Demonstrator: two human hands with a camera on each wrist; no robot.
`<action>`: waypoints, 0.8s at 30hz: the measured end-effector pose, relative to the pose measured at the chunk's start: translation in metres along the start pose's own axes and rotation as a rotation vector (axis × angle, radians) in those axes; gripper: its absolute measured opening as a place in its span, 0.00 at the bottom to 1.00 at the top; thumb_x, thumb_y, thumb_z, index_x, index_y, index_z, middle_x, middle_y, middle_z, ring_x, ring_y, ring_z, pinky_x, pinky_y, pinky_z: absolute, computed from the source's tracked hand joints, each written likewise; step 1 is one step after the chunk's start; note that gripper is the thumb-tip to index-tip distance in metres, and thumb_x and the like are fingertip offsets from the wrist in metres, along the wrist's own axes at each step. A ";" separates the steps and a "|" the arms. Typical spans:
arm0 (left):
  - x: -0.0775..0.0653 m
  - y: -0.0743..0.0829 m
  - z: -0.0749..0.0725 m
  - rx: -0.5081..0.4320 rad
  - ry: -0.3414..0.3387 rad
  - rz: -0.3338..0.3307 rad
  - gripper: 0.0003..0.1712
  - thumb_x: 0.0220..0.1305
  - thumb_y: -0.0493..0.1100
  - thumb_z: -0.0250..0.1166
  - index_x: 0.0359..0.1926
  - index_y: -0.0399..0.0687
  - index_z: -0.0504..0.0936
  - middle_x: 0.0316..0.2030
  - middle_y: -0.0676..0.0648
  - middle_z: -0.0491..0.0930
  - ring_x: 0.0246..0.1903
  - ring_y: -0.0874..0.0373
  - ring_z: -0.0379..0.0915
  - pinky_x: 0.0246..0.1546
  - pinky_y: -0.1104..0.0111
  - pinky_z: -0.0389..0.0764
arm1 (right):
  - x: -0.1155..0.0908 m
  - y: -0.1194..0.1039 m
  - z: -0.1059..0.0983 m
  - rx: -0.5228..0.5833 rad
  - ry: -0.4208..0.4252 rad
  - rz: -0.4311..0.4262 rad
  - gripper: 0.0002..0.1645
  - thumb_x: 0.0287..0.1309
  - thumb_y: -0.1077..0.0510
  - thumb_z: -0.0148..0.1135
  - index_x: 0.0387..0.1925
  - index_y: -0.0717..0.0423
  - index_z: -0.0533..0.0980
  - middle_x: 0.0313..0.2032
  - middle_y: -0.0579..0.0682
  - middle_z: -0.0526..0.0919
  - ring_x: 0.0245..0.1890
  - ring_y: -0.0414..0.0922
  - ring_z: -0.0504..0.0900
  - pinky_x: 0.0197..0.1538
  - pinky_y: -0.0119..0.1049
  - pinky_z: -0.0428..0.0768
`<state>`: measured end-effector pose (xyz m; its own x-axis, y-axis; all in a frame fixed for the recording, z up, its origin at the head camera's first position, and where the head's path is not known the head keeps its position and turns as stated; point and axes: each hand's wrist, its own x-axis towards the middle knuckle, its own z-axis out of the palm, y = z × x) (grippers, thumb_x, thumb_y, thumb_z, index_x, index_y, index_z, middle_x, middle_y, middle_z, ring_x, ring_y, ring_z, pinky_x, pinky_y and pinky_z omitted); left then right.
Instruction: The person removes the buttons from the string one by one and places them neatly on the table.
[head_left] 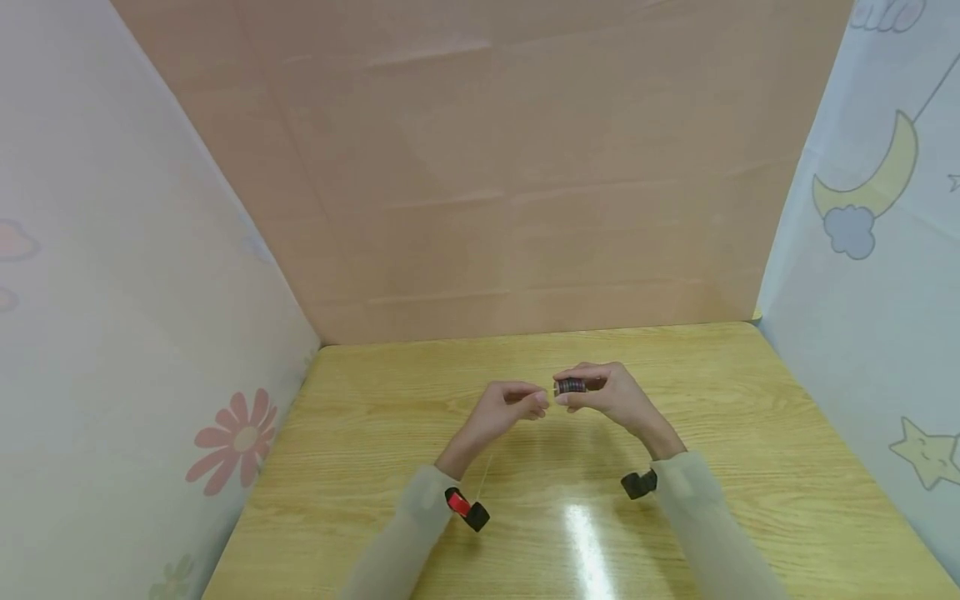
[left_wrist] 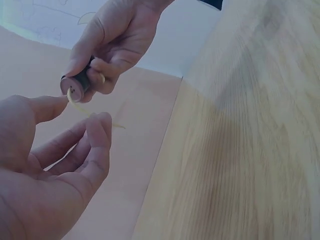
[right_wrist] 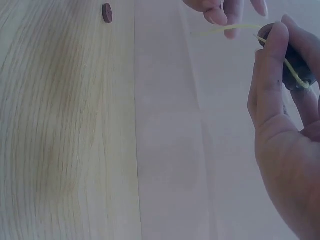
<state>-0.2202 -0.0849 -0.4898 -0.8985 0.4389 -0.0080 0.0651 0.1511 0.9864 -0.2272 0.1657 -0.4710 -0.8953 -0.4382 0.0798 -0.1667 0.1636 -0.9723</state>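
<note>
My right hand (head_left: 621,402) grips a short stack of dark round buttons (head_left: 572,386) between thumb and fingers, above the table. The brown end button (left_wrist: 75,89) shows small holes in the left wrist view. A yellow cord (right_wrist: 225,28) comes out of that end, and another length of cord lies along the stack's side in the right wrist view. My left hand (head_left: 506,407) is close beside the stack's end, its thumb and fingers apart. One fingertip (left_wrist: 101,122) overlaps the loose cord, whose tip shows just past it.
A single brown button (right_wrist: 107,13) is on the wooden table (head_left: 360,417) in the right wrist view. A tan sheet (head_left: 510,183) stands behind the table, with printed white panels (head_left: 150,292) at the sides. Black cameras sit at both wrists.
</note>
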 end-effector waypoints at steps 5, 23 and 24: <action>0.002 0.001 0.005 -0.028 0.005 -0.024 0.22 0.76 0.54 0.65 0.57 0.42 0.87 0.48 0.38 0.89 0.43 0.58 0.88 0.53 0.63 0.89 | 0.001 -0.001 0.001 0.011 -0.005 -0.004 0.23 0.63 0.58 0.75 0.59 0.58 0.84 0.53 0.59 0.85 0.39 0.48 0.88 0.45 0.43 0.91; 0.007 0.005 0.009 -0.061 0.021 -0.047 0.21 0.74 0.57 0.66 0.54 0.47 0.89 0.49 0.30 0.87 0.41 0.58 0.87 0.54 0.59 0.88 | 0.001 -0.002 0.003 0.023 -0.017 0.001 0.26 0.61 0.59 0.76 0.59 0.64 0.83 0.51 0.58 0.85 0.39 0.47 0.89 0.46 0.48 0.91; 0.008 0.005 0.009 -0.057 0.020 -0.047 0.21 0.74 0.58 0.67 0.53 0.48 0.89 0.50 0.30 0.87 0.41 0.58 0.87 0.54 0.57 0.88 | 0.001 -0.002 0.003 0.021 -0.017 0.001 0.25 0.61 0.59 0.77 0.58 0.63 0.84 0.51 0.58 0.85 0.39 0.48 0.89 0.46 0.47 0.91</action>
<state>-0.2227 -0.0727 -0.4863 -0.9086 0.4145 -0.0521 -0.0018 0.1208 0.9927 -0.2267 0.1624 -0.4698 -0.8883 -0.4531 0.0755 -0.1571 0.1451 -0.9769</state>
